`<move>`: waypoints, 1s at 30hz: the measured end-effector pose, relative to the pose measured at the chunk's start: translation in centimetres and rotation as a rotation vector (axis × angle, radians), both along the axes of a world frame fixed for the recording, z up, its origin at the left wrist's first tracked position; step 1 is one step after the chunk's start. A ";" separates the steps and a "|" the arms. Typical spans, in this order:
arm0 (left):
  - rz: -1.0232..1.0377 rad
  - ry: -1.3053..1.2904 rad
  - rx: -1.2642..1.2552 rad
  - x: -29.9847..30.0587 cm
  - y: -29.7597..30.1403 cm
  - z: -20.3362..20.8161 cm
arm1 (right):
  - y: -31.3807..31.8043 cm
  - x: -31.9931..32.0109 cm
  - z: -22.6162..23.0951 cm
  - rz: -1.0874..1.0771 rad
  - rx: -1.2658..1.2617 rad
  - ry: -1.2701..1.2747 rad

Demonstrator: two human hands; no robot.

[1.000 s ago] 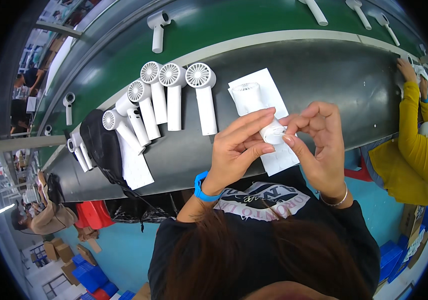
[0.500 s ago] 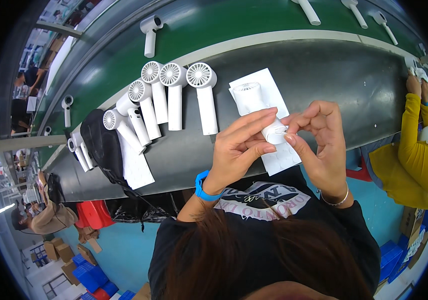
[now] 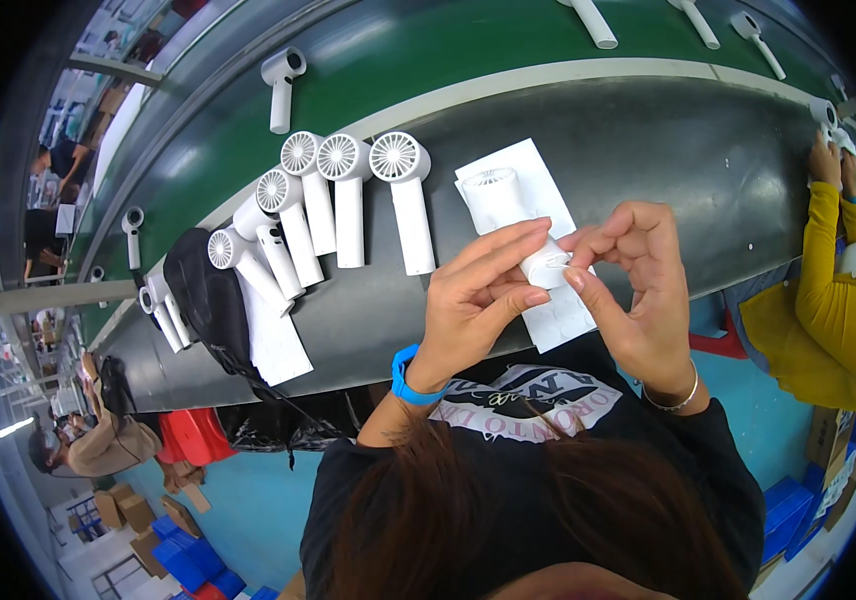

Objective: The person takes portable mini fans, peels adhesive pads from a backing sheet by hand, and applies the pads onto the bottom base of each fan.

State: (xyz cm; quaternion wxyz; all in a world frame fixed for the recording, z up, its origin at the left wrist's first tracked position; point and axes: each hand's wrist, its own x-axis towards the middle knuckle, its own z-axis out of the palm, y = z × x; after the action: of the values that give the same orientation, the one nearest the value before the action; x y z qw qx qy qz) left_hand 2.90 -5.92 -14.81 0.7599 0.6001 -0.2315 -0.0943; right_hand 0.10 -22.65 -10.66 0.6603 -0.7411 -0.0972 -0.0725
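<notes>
A white handheld fan (image 3: 494, 196) lies in my left hand (image 3: 473, 285), its round grille pointing away from me and the end of its handle toward me. My left fingers and thumb close around the handle. At the handle's end my right hand (image 3: 638, 285) pinches with thumb and index finger. Between those fingertips there seems to be a small pale piece, too small to name. Beneath the fan lies a white sheet (image 3: 560, 322) with faint round outlines, like a sticker sheet.
Several white handheld fans (image 3: 351, 215) lie in a row to the left. Beyond them are a black bag (image 3: 206, 300) and another white sheet (image 3: 278, 345). More fans, such as one fan (image 3: 283, 90), ride on the green belt (image 3: 398, 70). A co-worker's yellow sleeve (image 3: 823, 245) is at right.
The fans on the green belt have shifted left. My hands have barely moved, the left still around the fan, the right pinching at its handle end. At far right a fan shows by the co-worker's hands.
</notes>
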 end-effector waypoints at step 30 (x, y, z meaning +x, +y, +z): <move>0.028 0.034 -0.020 -0.7 -0.9 0.3 | 0.4 -0.6 0.5 -0.234 -0.451 -0.160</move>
State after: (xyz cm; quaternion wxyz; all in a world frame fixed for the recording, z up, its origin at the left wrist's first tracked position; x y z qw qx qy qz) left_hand 2.16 -6.86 -14.46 0.7708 0.5941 -0.2113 -0.0915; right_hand -0.51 -22.28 -10.16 0.4556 -0.8677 -0.0766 -0.1833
